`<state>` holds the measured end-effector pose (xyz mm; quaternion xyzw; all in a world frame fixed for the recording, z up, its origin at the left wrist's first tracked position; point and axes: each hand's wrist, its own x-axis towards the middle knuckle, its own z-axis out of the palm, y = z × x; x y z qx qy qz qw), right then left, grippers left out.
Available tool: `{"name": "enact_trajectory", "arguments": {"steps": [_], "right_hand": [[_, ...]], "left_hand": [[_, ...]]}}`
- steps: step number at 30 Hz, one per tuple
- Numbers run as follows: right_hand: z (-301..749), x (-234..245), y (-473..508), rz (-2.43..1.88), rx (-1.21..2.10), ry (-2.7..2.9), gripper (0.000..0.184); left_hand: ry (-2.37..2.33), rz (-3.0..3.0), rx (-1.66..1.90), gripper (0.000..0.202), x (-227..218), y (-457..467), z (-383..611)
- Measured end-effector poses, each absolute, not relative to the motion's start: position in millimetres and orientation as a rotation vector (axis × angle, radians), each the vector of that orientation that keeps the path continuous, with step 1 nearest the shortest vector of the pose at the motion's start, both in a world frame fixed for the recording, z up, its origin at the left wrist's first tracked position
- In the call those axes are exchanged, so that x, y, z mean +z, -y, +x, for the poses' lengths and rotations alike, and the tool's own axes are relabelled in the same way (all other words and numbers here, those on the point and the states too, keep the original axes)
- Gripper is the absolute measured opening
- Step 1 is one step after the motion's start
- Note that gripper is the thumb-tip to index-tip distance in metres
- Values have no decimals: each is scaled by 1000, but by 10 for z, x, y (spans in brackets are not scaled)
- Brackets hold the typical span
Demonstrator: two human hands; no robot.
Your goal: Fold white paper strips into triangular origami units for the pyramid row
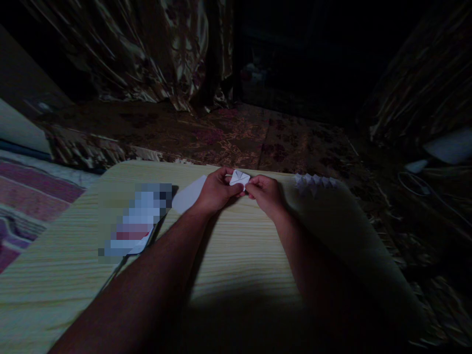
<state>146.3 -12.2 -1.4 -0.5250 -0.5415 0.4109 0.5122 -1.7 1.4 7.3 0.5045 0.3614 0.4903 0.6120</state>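
Between my two hands, over the far part of the wooden table (243, 255), is a small folded white paper (239, 177) with crease lines across its face. My left hand (217, 189) grips its left side, thumb along the lower edge. At the lower right corner, the fingertips of my right hand (264, 191) pinch the paper. A stack of white paper sheets (190, 194) lies flat beside my left wrist, partly covered by it. To the right of my right hand, several small folded white paper pieces (315, 182) sit in a row near the far edge.
A phone-like flat object (138, 221), blurred out by pixels, lies left of my left forearm with a cable by it. Beyond the table stands a ledge with patterned cloth (221, 132) under curtains (177, 49). Striped bedding (33, 196) is at the left.
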Motion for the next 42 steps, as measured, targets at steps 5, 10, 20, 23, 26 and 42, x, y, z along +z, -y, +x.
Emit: {"name": "enact_trajectory", "arguments": {"steps": [5, 10, 20, 23, 26, 42], "right_hand": [[1480, 6, 133, -1192, 1058, 1285, 13], [1508, -4, 140, -1088, 1107, 1290, 14], [1499, -16, 134, -1093, 1111, 1297, 16], [1493, -13, 136, -1111, 1110, 1296, 16], [1489, -4, 138, -1138, 1100, 1295, 16], [1492, -14, 133, -1136, 1083, 1315, 13]], "left_hand": [[-823, 1146, 1129, 42, 73, -22, -28], [-823, 1147, 1132, 40, 72, -32, -48], [-803, 1129, 1125, 41, 76, -28, -57], [-805, 1128, 1118, 42, 73, -28, -59], [-798, 1134, 1119, 41, 72, -26, -60], [-794, 1124, 1124, 43, 67, -29, -51]]}}
